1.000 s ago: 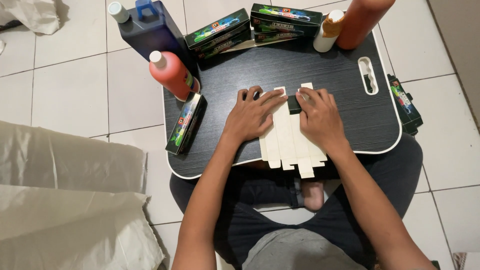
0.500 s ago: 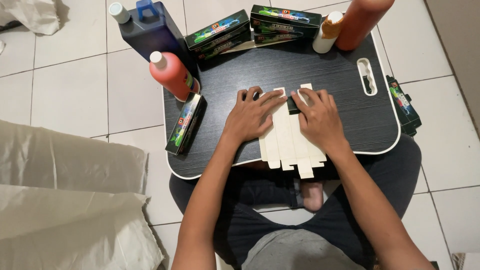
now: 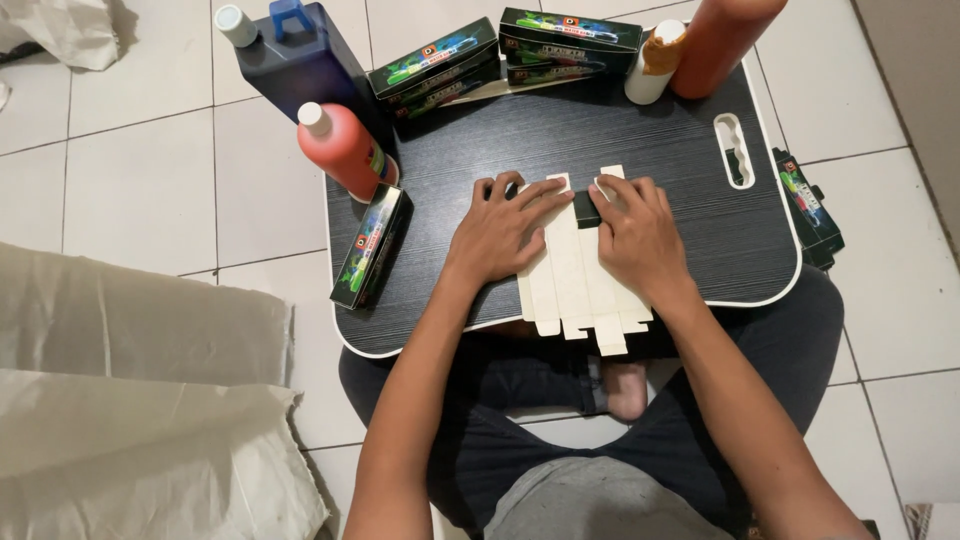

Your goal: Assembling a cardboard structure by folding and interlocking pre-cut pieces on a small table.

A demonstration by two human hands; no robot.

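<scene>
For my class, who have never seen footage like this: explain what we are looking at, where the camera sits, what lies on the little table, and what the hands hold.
The camera is worn on a person's head and looks down at their own hands. They sit on a tiled floor behind a small black lap table. The left hand and right hand press flat on an unfolded cream cardboard box blank; a small dark part lies at the right fingertips. Around it stand a red bottle, a dark blue jug, an orange bottle and several dark printed cartons.
</scene>
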